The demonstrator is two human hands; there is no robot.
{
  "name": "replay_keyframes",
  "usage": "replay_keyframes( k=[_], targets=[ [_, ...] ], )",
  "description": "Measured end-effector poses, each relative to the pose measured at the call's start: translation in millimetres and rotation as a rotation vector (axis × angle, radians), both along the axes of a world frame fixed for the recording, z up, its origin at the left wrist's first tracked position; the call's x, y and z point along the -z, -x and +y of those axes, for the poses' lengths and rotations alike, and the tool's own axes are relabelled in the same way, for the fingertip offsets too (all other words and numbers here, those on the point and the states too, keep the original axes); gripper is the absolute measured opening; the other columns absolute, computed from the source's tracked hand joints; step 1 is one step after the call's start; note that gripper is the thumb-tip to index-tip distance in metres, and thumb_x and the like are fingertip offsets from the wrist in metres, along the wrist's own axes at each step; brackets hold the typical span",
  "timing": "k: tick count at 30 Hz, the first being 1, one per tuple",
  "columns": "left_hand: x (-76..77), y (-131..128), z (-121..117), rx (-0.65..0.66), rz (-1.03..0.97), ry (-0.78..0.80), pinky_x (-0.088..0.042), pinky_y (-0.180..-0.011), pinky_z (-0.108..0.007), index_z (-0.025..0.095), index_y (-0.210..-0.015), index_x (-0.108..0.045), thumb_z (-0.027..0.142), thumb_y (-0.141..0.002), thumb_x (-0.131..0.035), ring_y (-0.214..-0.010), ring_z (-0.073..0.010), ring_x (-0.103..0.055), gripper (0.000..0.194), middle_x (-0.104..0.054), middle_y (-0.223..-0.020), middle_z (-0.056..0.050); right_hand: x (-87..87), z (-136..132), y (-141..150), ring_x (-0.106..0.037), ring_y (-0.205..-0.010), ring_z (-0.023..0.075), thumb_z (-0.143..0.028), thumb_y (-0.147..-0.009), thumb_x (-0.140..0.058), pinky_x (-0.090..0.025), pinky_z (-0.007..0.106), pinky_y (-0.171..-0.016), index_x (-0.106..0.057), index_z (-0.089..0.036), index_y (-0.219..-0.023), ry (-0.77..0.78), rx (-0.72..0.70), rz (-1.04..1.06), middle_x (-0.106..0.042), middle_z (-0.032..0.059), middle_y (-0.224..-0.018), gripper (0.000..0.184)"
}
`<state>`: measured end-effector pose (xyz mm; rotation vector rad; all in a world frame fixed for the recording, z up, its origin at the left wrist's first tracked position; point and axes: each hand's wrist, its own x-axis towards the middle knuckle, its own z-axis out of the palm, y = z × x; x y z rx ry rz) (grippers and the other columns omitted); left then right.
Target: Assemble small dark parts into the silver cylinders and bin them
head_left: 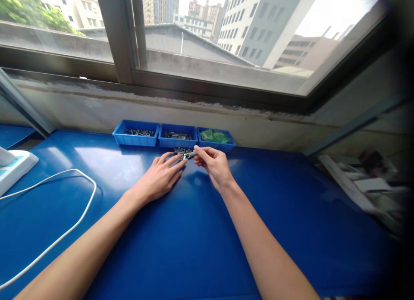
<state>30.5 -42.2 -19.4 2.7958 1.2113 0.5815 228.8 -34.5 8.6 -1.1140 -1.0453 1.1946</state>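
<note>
Metal parts blur together where right hand fingers pinch one, left hand flat.

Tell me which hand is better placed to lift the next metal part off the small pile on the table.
Probably the left hand: it lies flat and open, fingertips touching the pile of metal parts. The right hand already pinches a metal part.
</note>
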Motion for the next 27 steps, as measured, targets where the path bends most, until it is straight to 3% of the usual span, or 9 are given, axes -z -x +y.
replay_keyframes(
  k=[3,6,11,14,21,27],
  targets=[
    [-1.1,-3,-1,0.053,0.040,0.019,-0.037,-0.110,-0.056,0.027,-0.148,-0.042,0.036,-0.103,-0.035,-0.145,-0.0333,-0.030,0.047,-0.043,-0.154,-0.006,2.5,1,-2,-0.063,-0.060,0.0118,-0.045,-0.067,-0.084,-0.049,0.025,-0.062,-0.074,-0.017,-0.080,0.027,0.022,0.021,-0.072,0.0024,-0.069,0.032],
    [-3.0,-3,0,0.058,0.036,0.024,-0.040,-0.109,-0.053,0.023,-0.146,-0.046,0.038,-0.103,-0.034,-0.145,-0.0318,-0.033,0.047,-0.046,-0.152,-0.008,4.3,2,-3,-0.065,-0.061,0.0125,-0.043,-0.066,-0.083,-0.049,0.025,-0.063,-0.073,-0.018,-0.082,0.055,0.043,0.026,-0.073,0.0025,-0.071,0.031],
    [-6.8,0,3,0.004,-0.009,-0.005,-0.040,-0.111,-0.052,0.019,-0.121,-0.066,0.039,-0.101,-0.039,-0.141,-0.0322,-0.041,0.039,-0.060,-0.138,-0.011,4.9,3,-4,-0.065,-0.061,0.0125,-0.041,-0.066,-0.083,-0.049,0.025,-0.062,-0.073,-0.018,-0.083,0.075,0.053,0.022,-0.072,0.0022,-0.070,0.030],
    [-9.0,3,5,-0.015,-0.032,-0.011,-0.041,-0.111,-0.052,0.018,-0.109,-0.070,0.038,-0.100,-0.042,-0.138,-0.0317,-0.045,0.035,-0.064,-0.132,-0.012,5.2,3,-4,-0.064,-0.062,0.0120,-0.040,-0.067,-0.083,-0.048,0.024,-0.061,-0.073,-0.018,-0.084,0.077,0.038,0.033,-0.072,0.0020,-0.070,0.030],
    [-7.9,-1,2,0.075,-0.043,-0.011,-0.043,-0.109,-0.050,0.021,-0.126,-0.062,0.032,-0.099,-0.045,-0.138,-0.0313,-0.043,0.034,-0.060,-0.138,-0.008,8.4,3,-5,-0.067,-0.066,0.0122,-0.035,-0.065,-0.083,-0.049,0.022,-0.063,-0.073,-0.018,-0.083,0.127,0.029,0.080,-0.075,0.0032,-0.076,0.027],
    [-11.4,-2,0,0.060,-0.021,-0.046,-0.050,-0.098,-0.042,0.021,-0.113,-0.067,0.023,-0.097,-0.046,-0.116,-0.0265,-0.060,0.026,-0.067,-0.122,-0.010,4.8,23,1,-0.070,-0.068,0.0151,-0.029,-0.068,-0.081,-0.055,0.025,-0.063,-0.071,-0.018,-0.078,0.133,0.126,0.066,-0.074,0.0039,-0.072,0.017]
  ],
)
